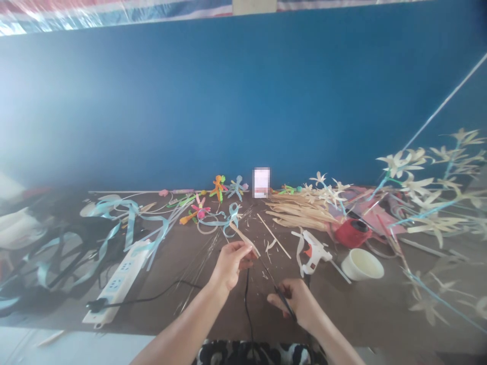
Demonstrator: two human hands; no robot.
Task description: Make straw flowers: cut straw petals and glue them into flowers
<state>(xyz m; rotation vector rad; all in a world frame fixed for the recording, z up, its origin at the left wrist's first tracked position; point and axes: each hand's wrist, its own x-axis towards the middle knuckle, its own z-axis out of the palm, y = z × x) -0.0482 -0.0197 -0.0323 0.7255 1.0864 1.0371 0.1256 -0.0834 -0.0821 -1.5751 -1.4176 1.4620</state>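
In the head view, my left hand [233, 261] pinches a pale dried husk strip [240, 233] that points up and away. My right hand [294, 299], lower and to the right, is closed around dark scissors [280, 294]. Their thin blades reach up left to the strip's lower end beside my left fingers; whether they touch it I cannot tell. Beyond both hands lies a thin pale stick [274, 235] among small scraps. A pile of tan husk strips [300, 210] rests at the back, right of centre.
A white glue gun [314, 253], a cream cup [363, 265] and a red roundish object [352, 233] stand on the right. Pale husk flowers [403, 165] on blue stems spread at far right. On the left are a power strip [117, 281] and light blue ribbon [129, 218].
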